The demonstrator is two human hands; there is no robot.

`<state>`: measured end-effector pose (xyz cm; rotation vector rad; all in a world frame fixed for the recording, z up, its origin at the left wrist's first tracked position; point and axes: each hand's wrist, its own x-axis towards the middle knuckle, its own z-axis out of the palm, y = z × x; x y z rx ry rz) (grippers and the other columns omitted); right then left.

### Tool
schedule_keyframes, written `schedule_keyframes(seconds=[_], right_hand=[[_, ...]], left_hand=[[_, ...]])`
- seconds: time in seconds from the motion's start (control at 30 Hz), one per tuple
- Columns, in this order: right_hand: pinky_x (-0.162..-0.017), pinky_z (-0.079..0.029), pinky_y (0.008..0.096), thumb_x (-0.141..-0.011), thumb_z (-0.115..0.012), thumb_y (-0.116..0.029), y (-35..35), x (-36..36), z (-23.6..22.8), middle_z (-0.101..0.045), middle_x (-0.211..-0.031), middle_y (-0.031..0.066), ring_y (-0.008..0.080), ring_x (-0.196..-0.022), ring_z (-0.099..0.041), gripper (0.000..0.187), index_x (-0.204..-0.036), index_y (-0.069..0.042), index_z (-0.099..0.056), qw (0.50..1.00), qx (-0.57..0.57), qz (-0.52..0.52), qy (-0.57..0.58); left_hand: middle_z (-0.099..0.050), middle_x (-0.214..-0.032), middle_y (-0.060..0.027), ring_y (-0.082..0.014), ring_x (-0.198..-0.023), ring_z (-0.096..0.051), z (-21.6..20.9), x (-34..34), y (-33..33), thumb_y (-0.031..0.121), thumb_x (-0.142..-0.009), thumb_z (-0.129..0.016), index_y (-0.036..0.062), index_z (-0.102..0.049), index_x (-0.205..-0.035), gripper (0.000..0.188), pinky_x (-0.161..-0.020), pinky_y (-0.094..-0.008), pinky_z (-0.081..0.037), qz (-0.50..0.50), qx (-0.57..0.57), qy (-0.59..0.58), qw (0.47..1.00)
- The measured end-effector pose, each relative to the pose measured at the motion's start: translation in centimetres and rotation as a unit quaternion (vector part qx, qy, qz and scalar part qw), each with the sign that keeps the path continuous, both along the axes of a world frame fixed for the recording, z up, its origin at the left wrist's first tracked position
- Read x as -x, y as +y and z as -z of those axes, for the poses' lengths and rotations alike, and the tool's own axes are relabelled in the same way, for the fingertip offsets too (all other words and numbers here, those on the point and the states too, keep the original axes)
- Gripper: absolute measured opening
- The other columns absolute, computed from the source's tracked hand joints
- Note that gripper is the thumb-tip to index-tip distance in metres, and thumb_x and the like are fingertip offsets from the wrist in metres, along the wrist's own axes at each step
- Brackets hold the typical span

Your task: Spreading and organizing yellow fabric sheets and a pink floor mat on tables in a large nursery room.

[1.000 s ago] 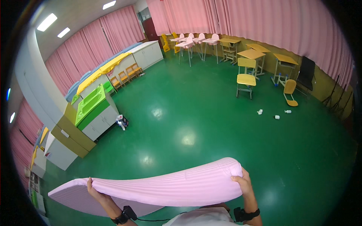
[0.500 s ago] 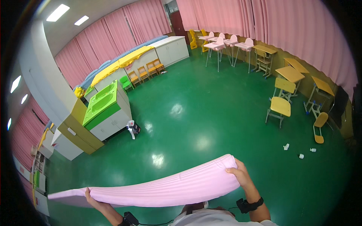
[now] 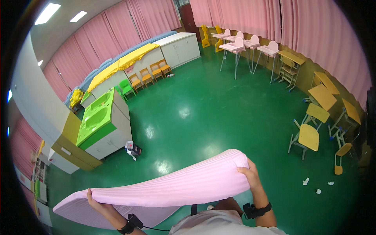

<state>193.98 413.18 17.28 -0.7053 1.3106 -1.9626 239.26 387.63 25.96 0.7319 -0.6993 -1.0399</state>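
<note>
The person's left hand (image 3: 101, 206) closes over the upper edge of a long pink ribbed pad (image 3: 172, 184), fingertips visible at the edge. The right hand (image 3: 250, 175) clamps the pad's far-right end, thumb laid on the near face; its other fingers are largely hidden behind. Both grips are firmly occupied by the pad, which spans the gap between them, tilted with its right end higher. A second pink ribbed section (image 3: 117, 214) hangs below the left grip and extends leftward beyond it. Black straps (image 3: 258, 212) are fitted at both wrists. Beyond the grips lies a glossy green floor (image 3: 203, 113). Ahead of the left grip stand a dark bin (image 3: 136, 149) and, just beside it, a green-topped sink unit (image 3: 100, 137). Well to the right of the right grip, three small white objects (image 3: 318, 191) lie on the floor; past them stands a yellow chair (image 3: 308, 137). Farthest off, pink high chairs (image 3: 235, 46) stand near pink curtains (image 3: 239, 17).
</note>
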Motion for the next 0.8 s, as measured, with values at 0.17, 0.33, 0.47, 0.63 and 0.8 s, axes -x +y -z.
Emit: schedule_keyframes(seconds=[0.17,0.33,0.47,0.63,0.8], right_hand=[[-0.087,-0.042,0.0278,-0.074,-0.058,-0.008,-11.8,13.4,0.1,-0.058,-0.108,0.0103,0.0162,-0.097,-0.055,0.047,-0.119,0.005,-0.049,0.999,0.024,-0.015,-0.044],[-0.086,-0.042,0.0281,-0.075,-0.059,-0.009,-25.8,27.9,2.9,-0.058,-0.107,0.0100,0.0161,-0.096,-0.055,0.046,-0.118,0.005,-0.049,0.999,0.018,-0.044,-0.015],[-0.084,-0.043,0.0278,-0.075,-0.061,-0.011,-37.1,37.8,1.4,-0.059,-0.103,0.0091,0.0152,-0.093,-0.056,0.044,-0.115,0.004,-0.051,0.996,0.039,-0.076,-0.031],[-0.084,-0.043,0.0274,-0.073,-0.063,-0.015,-51.2,48.4,0.8,-0.060,-0.102,0.0092,0.0150,-0.092,-0.056,0.046,-0.114,0.004,-0.052,0.991,0.026,-0.122,-0.041],[-0.084,-0.043,0.0275,-0.071,-0.064,-0.017,-65.9,59.1,1.7,-0.060,-0.101,0.0100,0.0154,-0.092,-0.056,0.050,-0.114,0.004,-0.051,0.991,0.014,-0.132,-0.030]], left_hand=[[-0.057,-0.089,-0.0072,-0.0179,-0.084,-0.058,0.2,13.1,-12.0,0.022,-0.088,-0.048,0.0033,-0.052,-0.091,0.019,-0.073,-0.0310,-0.047,-0.010,0.023,-0.009,1.000],[-0.057,-0.088,-0.0069,-0.0176,-0.082,-0.058,0.1,25.4,-23.9,0.023,-0.088,-0.048,0.0033,-0.052,-0.093,0.020,-0.073,-0.0309,-0.046,-0.025,0.029,-0.032,0.999],[-0.054,-0.086,-0.0063,-0.0176,-0.078,-0.057,-2.2,35.3,-30.8,0.028,-0.087,-0.050,0.0041,-0.052,-0.092,0.024,-0.071,-0.0310,-0.046,-0.106,0.003,-0.013,0.994],[-0.054,-0.088,-0.0075,-0.0197,-0.079,-0.057,-2.2,43.8,-41.5,0.030,-0.087,-0.050,0.0045,-0.051,-0.091,0.026,-0.070,-0.0335,-0.047,-0.131,0.010,-0.037,0.991],[-0.055,-0.091,-0.0098,-0.0211,-0.080,-0.057,-2.3,56.2,-54.9,0.031,-0.088,-0.048,0.0027,-0.051,-0.091,0.028,-0.072,-0.0344,-0.046,-0.136,0.010,-0.049,0.989]])
